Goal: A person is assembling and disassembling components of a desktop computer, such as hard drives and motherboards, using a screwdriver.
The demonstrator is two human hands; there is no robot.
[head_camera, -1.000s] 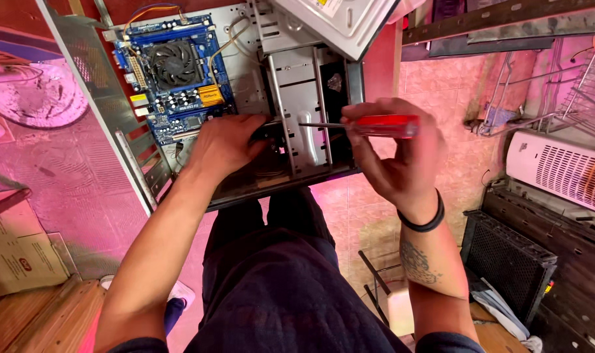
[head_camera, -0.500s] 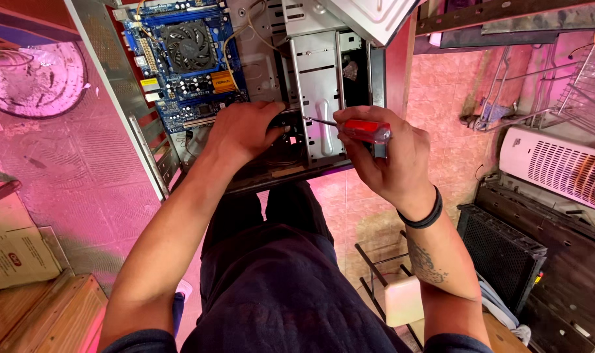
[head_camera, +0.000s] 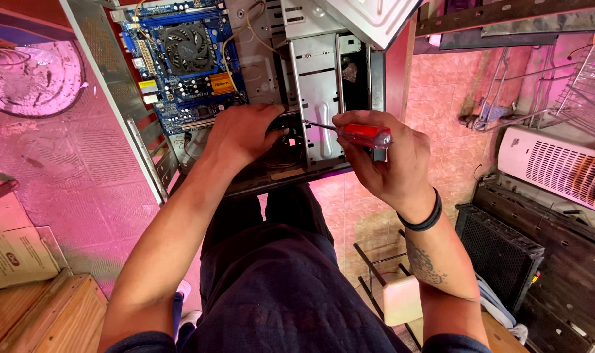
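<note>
Lying open on the person's lap, the case (head_camera: 101, 59) has its side panel off, so the opening-up is done. Inside it, at the upper left, the blue board (head_camera: 180, 72) sits fully mounted with its fan (head_camera: 187, 47) in place. Right of the board, the steel drive cage (head_camera: 320, 98) looks empty. Down by the cage's lower edge, the left hand (head_camera: 242, 134) curls into the case's bottom corner; what its fingers grip, I can't tell. The right hand (head_camera: 389, 160) is clenched around the red screwdriver (head_camera: 363, 134), tip at the cage's foot. Screw work there looks mid-way, I'd judge.
</note>
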